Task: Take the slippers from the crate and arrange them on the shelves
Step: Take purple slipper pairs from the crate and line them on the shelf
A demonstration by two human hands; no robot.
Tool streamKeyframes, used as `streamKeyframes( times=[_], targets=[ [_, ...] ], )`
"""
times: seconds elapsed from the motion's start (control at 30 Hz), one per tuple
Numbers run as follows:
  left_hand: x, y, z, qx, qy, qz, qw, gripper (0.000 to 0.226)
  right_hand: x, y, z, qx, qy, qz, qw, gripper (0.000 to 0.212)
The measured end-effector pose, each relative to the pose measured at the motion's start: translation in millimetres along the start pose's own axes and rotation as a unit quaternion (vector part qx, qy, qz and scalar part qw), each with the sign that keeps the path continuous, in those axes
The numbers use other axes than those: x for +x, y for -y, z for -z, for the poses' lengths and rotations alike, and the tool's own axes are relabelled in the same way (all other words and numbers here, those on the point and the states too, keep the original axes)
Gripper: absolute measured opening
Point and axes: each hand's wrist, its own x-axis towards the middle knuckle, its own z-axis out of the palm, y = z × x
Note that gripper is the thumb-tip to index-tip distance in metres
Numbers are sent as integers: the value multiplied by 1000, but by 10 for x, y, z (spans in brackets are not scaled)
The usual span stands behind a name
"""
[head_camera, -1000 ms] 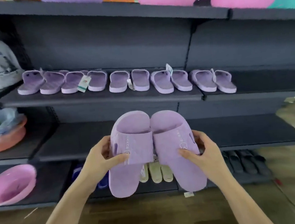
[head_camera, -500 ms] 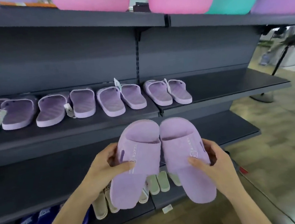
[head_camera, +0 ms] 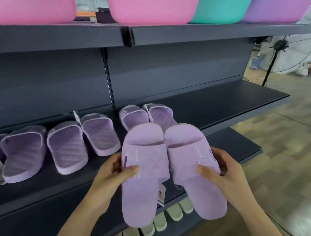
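The left hand (head_camera: 109, 176) and right hand (head_camera: 225, 170) each grip one of the purple slippers (head_camera: 145, 184), held side by side; in the last second they have reached the shelved row (head_camera: 67, 146) at its end, beside bare shelf (head_camera: 225, 106), so placing looks next

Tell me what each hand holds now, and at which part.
The left hand grips one purple slipper at its strap; the right hand grips the other slipper likewise.

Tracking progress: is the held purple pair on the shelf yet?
No: left hand and right hand hold the pair before the shelf.
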Motion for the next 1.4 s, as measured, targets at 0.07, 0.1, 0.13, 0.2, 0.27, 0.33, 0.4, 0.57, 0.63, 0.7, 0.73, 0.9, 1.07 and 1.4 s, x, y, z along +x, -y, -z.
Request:
streamKeyframes(
  times=[0.07, 0.1, 0.13, 0.2, 0.27, 0.33, 0.4, 0.57, 0.63, 0.7, 0.73, 0.9, 1.07, 1.4],
  targets=[
    [214, -16, -206, -9, -7, 1, 1000, 66, 243, -87, 133, 12, 1, 2, 1000, 51],
    [321, -16, -311, -13, -13, 1, 1000, 66, 381, -147, 200, 18, 3, 4, 1000, 48],
    [426, -8, -420, -17, -19, 1, 1000, 67, 526, -222, 268, 23, 7, 6, 1000, 45],
    [623, 19, -651, -24, -33, 5, 999, 67, 816, -366, 407, 37, 15, 10, 999, 46],
    [821, 45, -897, -35, -51, 7, 998, 67, 1118, -485, 567, 40, 24, 12, 999, 54],
    [1025, 52, -1148, -37, -71, 15, 997, 69, 1421, -588, 737, 48, 33, 15, 998, 53],
    [1227, 30, -1383, -36, -103, 29, 994, 72, 1714, -673, 902, 69, 50, 19, 996, 46],
    [1725, -85, -1855, -50, -145, 39, 987, 47, 2404, -790, 1182, 109, 90, 12, 990, 25],
    [1952, -132, -1956, -102, -140, 40, 984, 27, 2654, -791, 1211, 106, 94, 5, 990, 20],
    [2191, -169, -2019, -134, -150, 39, 979, 17, 2882, -787, 1203, 95, 106, -4, 990, 16],
    [2331, -171, -2016, -121, -172, 40, 977, 10, 2988, -795, 1182, 90, 118, -7, 989, 20],
    [2937, -170, -1900, 12, -310, 18, 950, 12, 3403, -813, 983, 89, 163, -31, 982, 48],
    [3170, -220, -1989, 169, -296, -5, 940, 20, 3700, -801, 760, 39, 140, 43, 988, 22],
    [3031, 66, -2265, 267, -198, 38, 942, 49, 3755, -1105, 912, -73, 158, 69, 982, 28]
  ],
)
